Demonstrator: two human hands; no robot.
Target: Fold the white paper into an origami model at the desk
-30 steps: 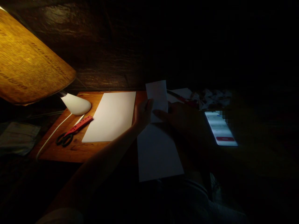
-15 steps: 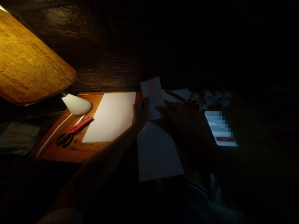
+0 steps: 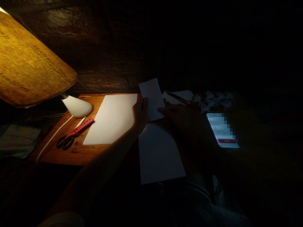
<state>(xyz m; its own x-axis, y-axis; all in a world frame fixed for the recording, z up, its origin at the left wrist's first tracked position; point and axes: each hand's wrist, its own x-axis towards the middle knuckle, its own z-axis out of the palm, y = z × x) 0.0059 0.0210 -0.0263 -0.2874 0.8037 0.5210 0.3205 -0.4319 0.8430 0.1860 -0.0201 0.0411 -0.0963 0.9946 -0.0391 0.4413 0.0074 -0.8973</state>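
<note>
Small white paper piece (image 3: pixel 152 94), center of frame, has shifted left and tilted since a second ago; a gap now shows above the larger paper sheet (image 3: pixel 161 154), lower center, so handling looks confined to the piece. Left hand (image 3: pixel 140 114) pinches its left edge; right hand (image 3: pixel 177 114), mostly lost in shadow, seems to pinch its lower-right corner.

The view is mostly dark. Warm yellow light comes from the lampshade (image 3: pixel 35 66) between nine and ten o'clock, brightening the blank paper sheet (image 3: pixel 110 121) at nine and putting a dull sheen on the wall (image 3: pixel 59 17) past ten. A smartphone (image 3: pixel 217 132) just past three glows cold blue, partly pixelated. Nearer centre, the right hand (image 3: pixel 178 116) is almost lost in shadow; the folded paper slip (image 3: pixel 153 94) looks blue-grey. The shade's lettering is smeared.
</note>
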